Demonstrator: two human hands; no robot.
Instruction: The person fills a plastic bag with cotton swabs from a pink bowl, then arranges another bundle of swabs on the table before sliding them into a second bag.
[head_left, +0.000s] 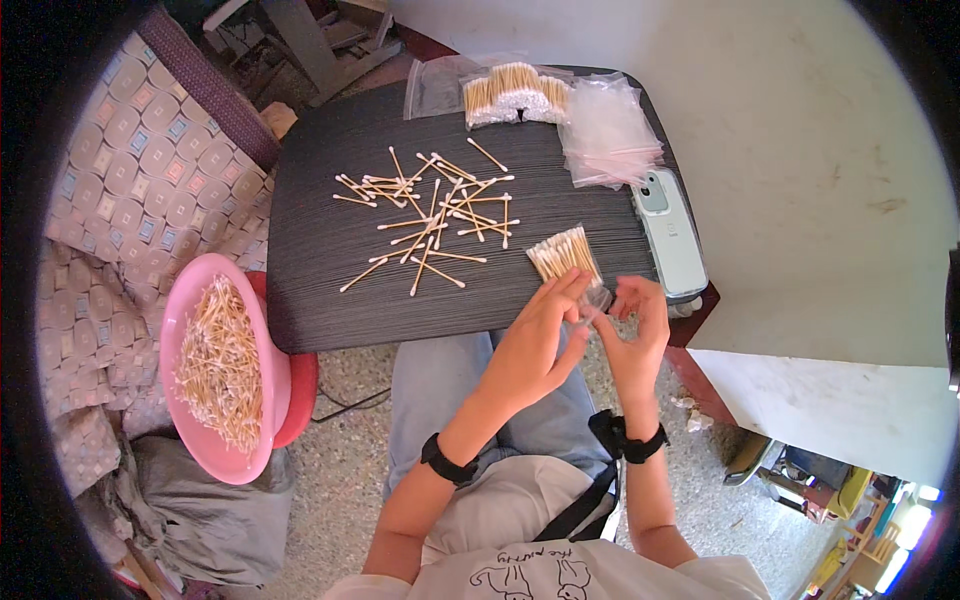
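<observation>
A small clear plastic bag packed with cotton swabs lies at the table's near right edge, its swabs side by side and pointing away from me. My left hand has its fingers closed on the near end of this bag, over the swabs' lower ends. Loose plastic at the bag's mouth sticks out between my two hands. Beside it, my right hand is curved with thumb and fingers apart, the thumb close to the plastic. Loose cotton swabs are scattered over the middle of the dark table.
Filled swab bags sit at the table's far edge. Empty clear bags are stacked right of them, above a pale phone. A pink basin heaped with swabs stands at the left. A wall borders the right side.
</observation>
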